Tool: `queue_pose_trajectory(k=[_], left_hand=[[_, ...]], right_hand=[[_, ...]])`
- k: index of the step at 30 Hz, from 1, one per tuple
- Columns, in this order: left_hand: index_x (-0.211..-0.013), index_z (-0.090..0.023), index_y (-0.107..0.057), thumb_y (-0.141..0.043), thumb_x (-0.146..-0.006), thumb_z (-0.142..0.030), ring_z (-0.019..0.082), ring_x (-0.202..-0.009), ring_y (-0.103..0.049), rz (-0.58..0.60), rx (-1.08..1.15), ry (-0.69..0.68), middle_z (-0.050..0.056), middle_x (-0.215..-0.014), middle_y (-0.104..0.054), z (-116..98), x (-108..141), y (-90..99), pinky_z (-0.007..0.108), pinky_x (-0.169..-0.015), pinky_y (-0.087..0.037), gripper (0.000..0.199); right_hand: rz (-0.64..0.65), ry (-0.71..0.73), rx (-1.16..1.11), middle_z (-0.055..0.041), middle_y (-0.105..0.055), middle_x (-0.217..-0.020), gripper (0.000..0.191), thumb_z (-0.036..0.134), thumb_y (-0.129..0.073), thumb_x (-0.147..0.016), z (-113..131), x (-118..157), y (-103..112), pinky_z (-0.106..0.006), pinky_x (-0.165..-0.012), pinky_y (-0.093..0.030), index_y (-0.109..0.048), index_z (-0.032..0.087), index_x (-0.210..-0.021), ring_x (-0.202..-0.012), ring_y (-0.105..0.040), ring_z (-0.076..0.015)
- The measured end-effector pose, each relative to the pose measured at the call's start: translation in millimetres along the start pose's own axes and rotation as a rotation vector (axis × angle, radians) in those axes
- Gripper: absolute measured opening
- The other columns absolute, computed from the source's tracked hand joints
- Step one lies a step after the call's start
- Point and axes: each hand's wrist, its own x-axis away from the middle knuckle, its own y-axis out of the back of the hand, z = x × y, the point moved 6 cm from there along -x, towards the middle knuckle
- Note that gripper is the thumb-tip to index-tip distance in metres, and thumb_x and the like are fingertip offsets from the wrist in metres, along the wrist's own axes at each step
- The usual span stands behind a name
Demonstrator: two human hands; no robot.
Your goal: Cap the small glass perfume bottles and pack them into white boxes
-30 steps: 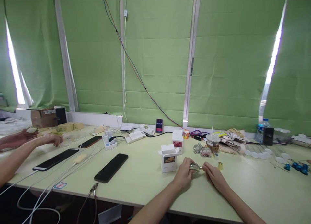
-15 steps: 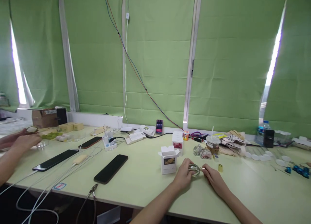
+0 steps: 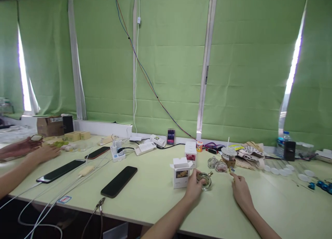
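Note:
In my left hand [image 3: 195, 187] is a small round clear glass bottle [image 3: 205, 181] with a gold neck at its upper right and dark, dry-looking bits inside. That hand's fingers are closed on its left side, just above the table. My right hand [image 3: 241, 189] is apart from the bottle, low over the table to the right, with fingers curled and the fingertips beside a small blue-and-yellow piece [image 3: 231, 170]. Whatever those fingers hold is hidden. Left of the bottle stands a white box [image 3: 181, 180] with raised flaps and a picture on its front.
Behind are a pink-and-white box [image 3: 191, 155], more round bottles [image 3: 221, 167] and a lidded cup [image 3: 228, 154]. Phones [image 3: 119, 182], cables and a power strip [image 3: 117, 154] lie leftward. Another person's hands [image 3: 46, 153] work at far left. White discs [image 3: 275, 168] lie to the right.
My right hand has left the bottle's neck and moved right, over the spot where a small gold cap stood; the cap no longer shows. My left hand keeps the bottle, now turned with its neck upward.

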Motion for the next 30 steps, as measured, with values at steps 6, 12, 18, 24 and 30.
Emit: queue_pose_trajectory(k=[6, 12, 18, 24, 30], left_hand=[[-0.088, -0.02, -0.052, -0.062, -0.065, -0.013, 0.018, -0.078, -0.055, 0.151, 0.06, 0.001, 0.002, -0.09, -0.062, 1, 0, -11.7, 0.027, -0.07, -0.04, 0.026], [-0.084, -0.02, -0.051, -0.065, -0.065, -0.015, 0.017, -0.078, -0.052, 0.117, 0.128, -0.005, 0.001, -0.083, -0.059, 7, -3, -11.0, 0.029, -0.072, -0.039, 0.024], [-0.084, -0.02, -0.048, -0.069, -0.066, -0.024, 0.015, -0.076, -0.051, 0.207, 0.331, 0.043, -0.001, -0.084, -0.054, 13, -2, -17.6, 0.027, -0.072, -0.039, 0.028], [-0.081, -0.02, -0.042, -0.066, -0.066, -0.017, 0.013, -0.069, -0.046, 0.249, 0.288, 0.041, -0.005, -0.07, -0.046, 16, 1, -21.4, 0.026, -0.068, -0.035, 0.029], [-0.085, -0.02, -0.044, -0.061, -0.067, -0.012, 0.019, -0.081, -0.052, 0.168, 0.078, 0.033, 0.001, -0.083, -0.054, 12, -1, -15.7, 0.032, -0.077, -0.039, 0.026]], right_hand=[[0.057, 0.181, -0.266, -0.0091, -0.057, -0.099, 0.027, 0.033, -0.035, -0.087, 23, -2, 5, -0.039, -0.088, -0.045, -0.06, 0.021, -0.086, -0.097, -0.057, -0.0243], [0.236, 0.353, -0.323, -0.0098, -0.055, -0.112, 0.027, 0.028, -0.035, -0.09, 50, 6, -6, -0.043, -0.098, -0.04, -0.059, 0.023, -0.101, -0.111, -0.051, -0.0243], [0.553, 0.414, -0.399, -0.0101, -0.052, -0.124, 0.036, 0.024, -0.04, -0.086, 67, 16, -37, -0.039, -0.1, -0.039, -0.055, 0.024, -0.119, -0.117, -0.049, -0.0221], [0.542, 0.127, -0.663, -0.0094, -0.066, -0.106, 0.036, 0.037, -0.054, -0.074, 65, -3, -60, -0.041, -0.093, -0.045, -0.066, 0.021, -0.104, -0.101, -0.06, -0.0257], [0.448, -0.063, -0.713, -0.0092, -0.068, -0.086, 0.049, 0.056, -0.044, -0.079, 45, -8, -54, -0.038, -0.07, -0.053, -0.067, 0.018, -0.097, -0.08, -0.064, -0.0249]])
